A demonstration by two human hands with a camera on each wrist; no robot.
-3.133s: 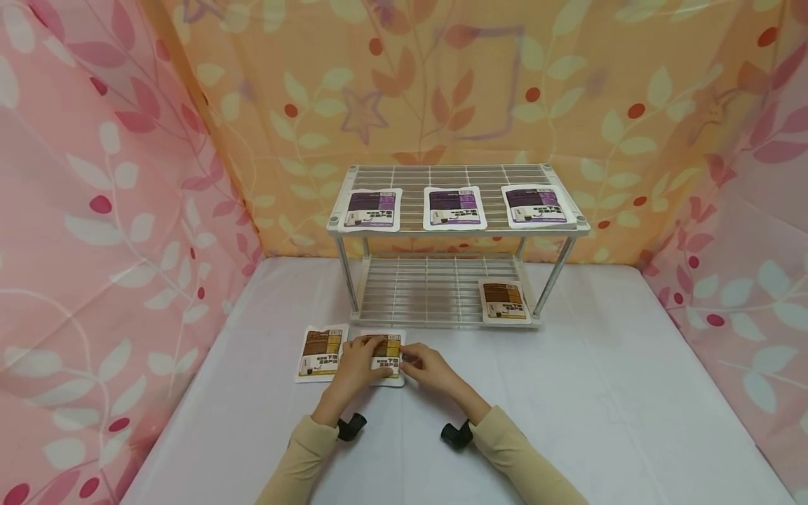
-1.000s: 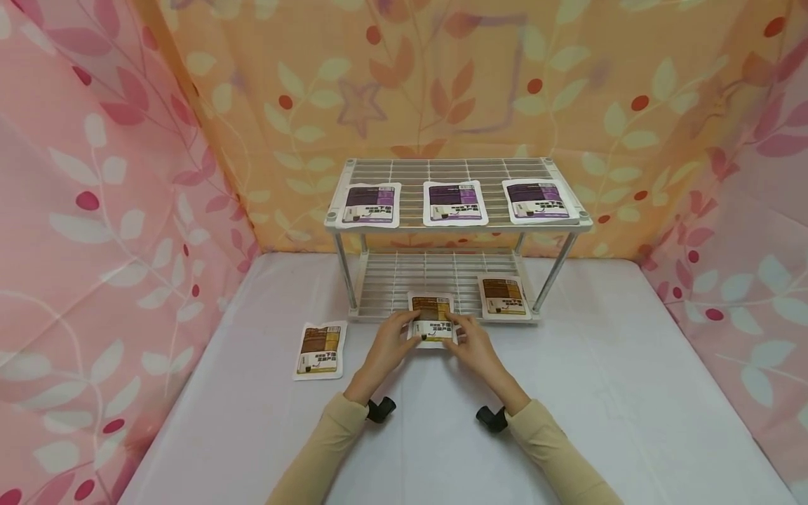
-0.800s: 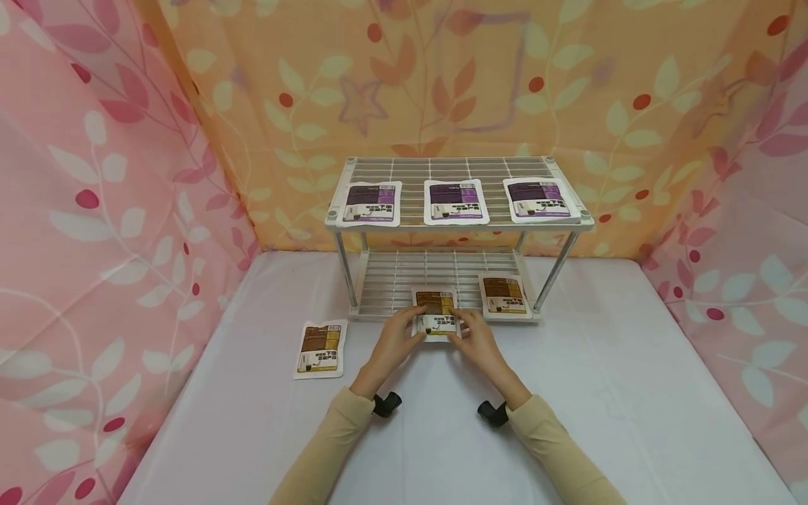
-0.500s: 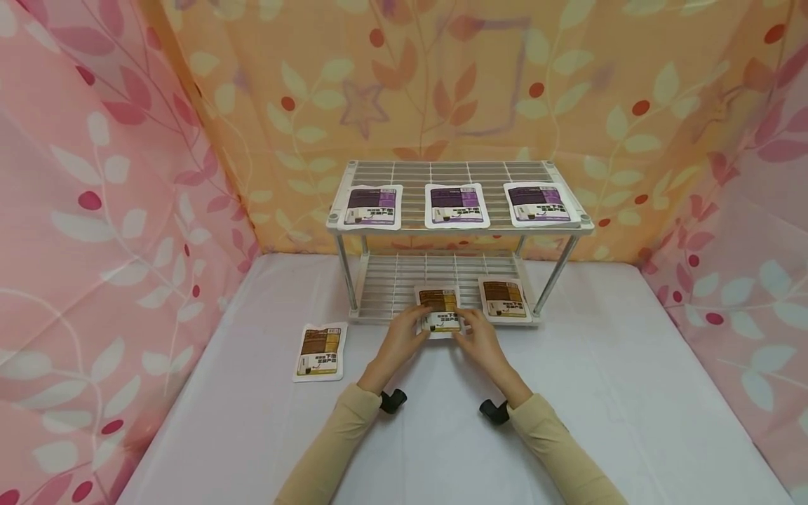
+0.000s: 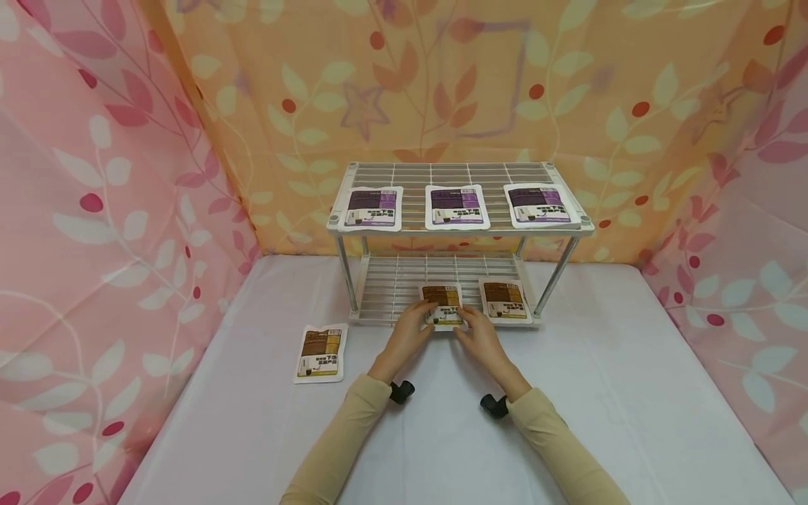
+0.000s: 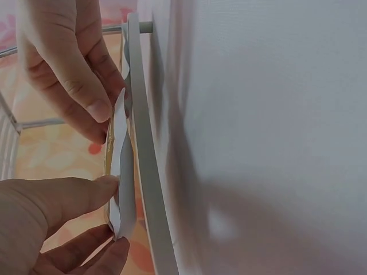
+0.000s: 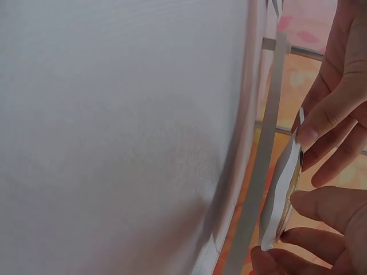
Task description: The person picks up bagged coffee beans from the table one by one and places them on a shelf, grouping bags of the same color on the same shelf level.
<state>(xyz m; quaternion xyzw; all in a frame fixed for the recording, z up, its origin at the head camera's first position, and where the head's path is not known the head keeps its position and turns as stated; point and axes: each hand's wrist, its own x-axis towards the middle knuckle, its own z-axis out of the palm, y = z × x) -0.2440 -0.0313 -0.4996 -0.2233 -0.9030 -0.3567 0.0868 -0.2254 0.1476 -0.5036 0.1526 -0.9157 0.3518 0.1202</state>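
Both hands hold one flat brown-and-white foil sachet at the front edge of the lower tier of a white wire two-tier rack; the left hand pinches the sachet's near left corner between thumb and fingers, and the right hand pinches its near right corner the same way; the wrist views show the sachet held just above the rack's front rail, thumb on one face and fingers on the other; whether it touches the wire I cannot tell. Just right of the right hand, a second brown sachet lies flat on the same tier; well to the left of the left hand, a third brown sachet lies on the white tablecloth. Above and beyond both hands, three purple-and-white sachets lie in a row on the upper tier; pink and orange leaf-printed cloth hangs around the table.
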